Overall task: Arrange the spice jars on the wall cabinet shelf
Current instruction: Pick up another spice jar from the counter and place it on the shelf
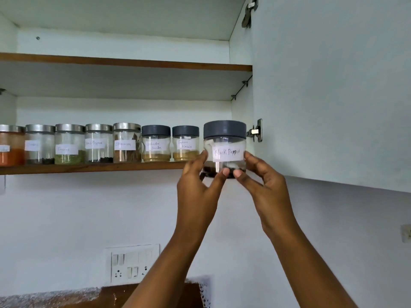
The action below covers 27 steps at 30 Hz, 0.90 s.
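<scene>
A clear jar with a dark grey lid and a "Black Pepper" label (225, 138) is held at the right end of the lower wooden shelf (89, 168), its base at the shelf's front edge. My left hand (200, 187) grips its left side and my right hand (264, 187) its right side, thumbs under the base. Along the shelf stands a row of labelled jars: two grey-lidded ones, "Garam Masala" (185, 144) and "Coriander Powder" (156, 144), then several steel-lidded ones, including cinnamon (126, 142) and one with orange powder (11, 145) at the far left.
The open cabinet door (333, 85) stands close on the right, with hinges (256, 130) beside the held jar. An upper shelf (124, 62) runs above. Below on the wall is a switchboard (133, 263), and a brown surface (155, 294) sits at the bottom.
</scene>
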Motion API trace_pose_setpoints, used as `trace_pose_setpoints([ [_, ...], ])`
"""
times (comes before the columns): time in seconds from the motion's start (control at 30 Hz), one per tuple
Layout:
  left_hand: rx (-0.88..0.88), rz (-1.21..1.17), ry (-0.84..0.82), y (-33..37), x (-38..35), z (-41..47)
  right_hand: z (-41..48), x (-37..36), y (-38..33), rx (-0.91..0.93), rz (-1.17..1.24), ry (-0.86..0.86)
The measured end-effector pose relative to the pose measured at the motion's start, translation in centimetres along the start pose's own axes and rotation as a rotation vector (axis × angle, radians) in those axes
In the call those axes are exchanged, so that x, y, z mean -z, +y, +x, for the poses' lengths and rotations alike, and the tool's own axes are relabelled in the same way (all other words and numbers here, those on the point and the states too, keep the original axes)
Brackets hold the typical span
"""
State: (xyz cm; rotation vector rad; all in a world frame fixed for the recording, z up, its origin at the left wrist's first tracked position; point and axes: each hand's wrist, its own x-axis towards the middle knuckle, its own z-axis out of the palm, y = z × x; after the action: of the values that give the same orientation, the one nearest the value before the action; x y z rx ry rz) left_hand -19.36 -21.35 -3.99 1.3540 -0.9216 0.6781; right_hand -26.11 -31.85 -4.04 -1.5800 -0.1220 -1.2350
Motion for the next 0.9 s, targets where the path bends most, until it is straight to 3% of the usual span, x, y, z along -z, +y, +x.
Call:
trace_pose_setpoints([
  [0.3,0.143,-0.011,-0.072,-1.3,-3.6,9.0,10.5,-1.6,1.5,-0.059,-0.177,0.003],
  [0.7,0.384,0.096,-0.301,-3.5,-4.4,11.3,12.7,-1.9,4.6,-0.219,-0.296,-0.121],
  [0.9,0.321,0.387,-0.453,-2.8,-4.8,11.2,13.3,-2.3,4.3,-0.223,-0.448,-0.152],
])
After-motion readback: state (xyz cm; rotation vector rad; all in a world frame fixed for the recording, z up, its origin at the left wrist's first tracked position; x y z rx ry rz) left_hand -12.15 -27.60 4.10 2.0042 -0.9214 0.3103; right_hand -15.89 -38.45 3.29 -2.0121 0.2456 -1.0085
